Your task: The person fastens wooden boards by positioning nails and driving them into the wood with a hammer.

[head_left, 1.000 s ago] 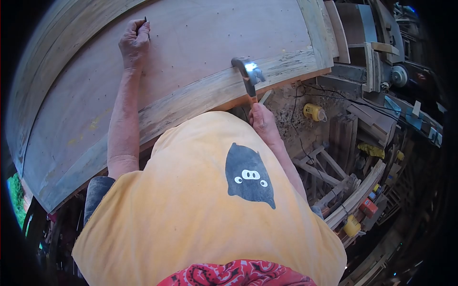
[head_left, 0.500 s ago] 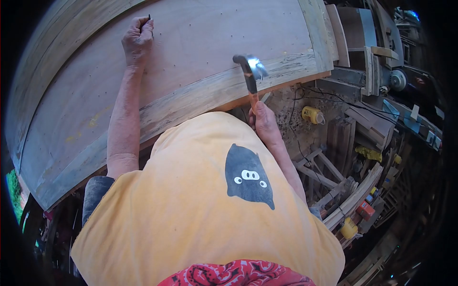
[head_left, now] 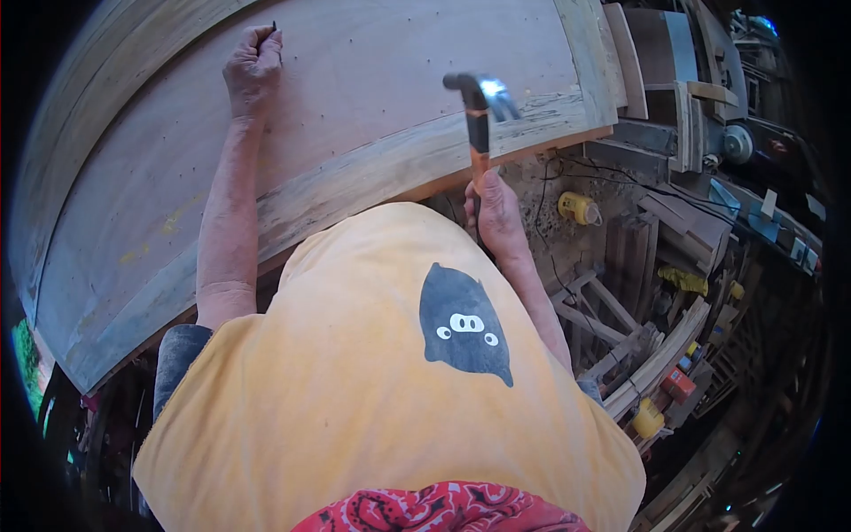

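Note:
My left hand (head_left: 255, 73) is closed in a pinch over the large wooden panel (head_left: 355, 97). A thin dark rod (head_left: 274, 26), which looks like a nail punch, pokes out above the fingers; most of it is hidden. Small nail heads or holes dot the panel's face. In my right hand (head_left: 498, 215) is a claw hammer (head_left: 478, 129), gripped by its orange and black handle. Its head is raised over the panel's near border, to the right of my left hand, apart from the rod and slightly blurred.
Pale wooden boards (head_left: 523, 126) frame the panel's edge. On the floor at right stand a yellow container (head_left: 579, 208), dark cables and a wooden frame (head_left: 603, 328). An angle grinder-like tool (head_left: 738, 144) lies farther right, among stacked timber.
My right hand and the hammer have moved a little up and to the right, away from my left hand. My left hand keeps its pinch, nearly still.

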Available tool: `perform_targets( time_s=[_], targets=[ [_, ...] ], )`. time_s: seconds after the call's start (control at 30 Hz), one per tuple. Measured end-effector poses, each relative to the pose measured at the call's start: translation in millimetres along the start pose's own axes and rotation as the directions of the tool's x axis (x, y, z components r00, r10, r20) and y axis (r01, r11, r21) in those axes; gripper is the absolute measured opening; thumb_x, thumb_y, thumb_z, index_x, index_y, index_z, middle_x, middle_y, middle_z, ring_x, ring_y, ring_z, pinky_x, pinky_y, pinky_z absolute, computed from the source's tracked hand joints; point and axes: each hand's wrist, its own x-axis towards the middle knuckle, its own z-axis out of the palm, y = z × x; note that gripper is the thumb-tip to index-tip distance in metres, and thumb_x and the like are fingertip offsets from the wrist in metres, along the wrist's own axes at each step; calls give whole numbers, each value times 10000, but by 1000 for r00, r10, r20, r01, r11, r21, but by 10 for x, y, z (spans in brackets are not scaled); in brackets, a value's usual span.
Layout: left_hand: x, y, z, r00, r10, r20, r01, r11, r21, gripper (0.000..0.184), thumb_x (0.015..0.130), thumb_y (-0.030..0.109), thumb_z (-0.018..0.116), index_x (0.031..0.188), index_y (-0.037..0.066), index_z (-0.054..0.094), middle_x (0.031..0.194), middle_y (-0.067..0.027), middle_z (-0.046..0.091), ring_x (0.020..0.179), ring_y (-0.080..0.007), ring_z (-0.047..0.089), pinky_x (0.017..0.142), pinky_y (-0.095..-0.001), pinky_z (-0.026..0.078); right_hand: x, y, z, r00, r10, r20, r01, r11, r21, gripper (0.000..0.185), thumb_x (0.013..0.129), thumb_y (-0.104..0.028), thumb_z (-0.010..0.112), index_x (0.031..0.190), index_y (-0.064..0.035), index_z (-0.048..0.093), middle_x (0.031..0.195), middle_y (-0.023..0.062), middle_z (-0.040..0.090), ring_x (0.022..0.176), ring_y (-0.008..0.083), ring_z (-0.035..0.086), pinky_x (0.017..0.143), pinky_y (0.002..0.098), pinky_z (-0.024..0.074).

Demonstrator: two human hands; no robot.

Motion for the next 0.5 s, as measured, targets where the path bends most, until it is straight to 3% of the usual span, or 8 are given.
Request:
perform_targets(
  time_s=[0.07,0.17,0.27,0.3,0.37,0.43,0.5],
  targets=[
    [55,-27,-20,1000,14,-13,-14,1000,-21,132,978,183,696,1014,58,721,788,-8,712,726,-62,602,686,-255,508,-60,-142,-25,970,-244,-10,244,970,3,610,1064,-605,388,936,-38,574,702,-12,528,615,111,540,542,262,433],
    [58,-23,-12,1000,12,-23,-11,1000,22,132,982,183,693,1017,59,720,792,-7,713,732,-60,603,686,-254,508,-181,-261,-28,882,-465,-73,469,882,39,627,1040,-637,422,921,-38,565,731,11,539,614,115,542,540,275,434],
    [66,-33,1,999,27,-37,-27,1000,16,139,981,187,693,1021,57,721,798,-13,720,739,-65,614,694,-259,511,1,302,-33,963,-267,-40,253,944,-212,620,1044,-634,420,900,-48,563,744,14,542,619,112,536,542,281,429],
    [34,-34,1,1000,-9,-19,9,1000,-5,142,981,190,692,1022,57,721,805,-17,724,744,-69,620,701,-262,514,48,329,9,996,-92,14,93,980,-174,616,1044,-633,422,882,-57,566,741,-1,540,613,101,518,546,279,421],
    [49,-31,-23,998,-70,-3,69,997,-41,148,980,195,692,1024,57,722,819,-25,734,755,-76,632,715,-267,518,79,319,-37,998,-55,1,55,994,-95,607,1045,-629,428,897,-57,567,740,-2,538,611,95,508,550,275,421],
    [25,-30,-24,1000,-17,-16,17,1000,-3,112,995,182,684,1012,74,713,807,39,680,723,-38,567,665,-227,477,-82,42,64,999,18,-30,-17,999,45,638,1030,-669,414,933,-57,568,740,-3,538,613,86,507,555,263,421],
    [63,-8,11,999,30,-39,-29,1000,11,97,1003,176,678,1005,83,707,799,71,651,705,-19,534,637,-208,456,-116,-139,49,976,-210,-61,215,973,86,649,1023,-683,409,945,-59,566,742,-3,540,607,86,509,551,256,418]
  ],
)
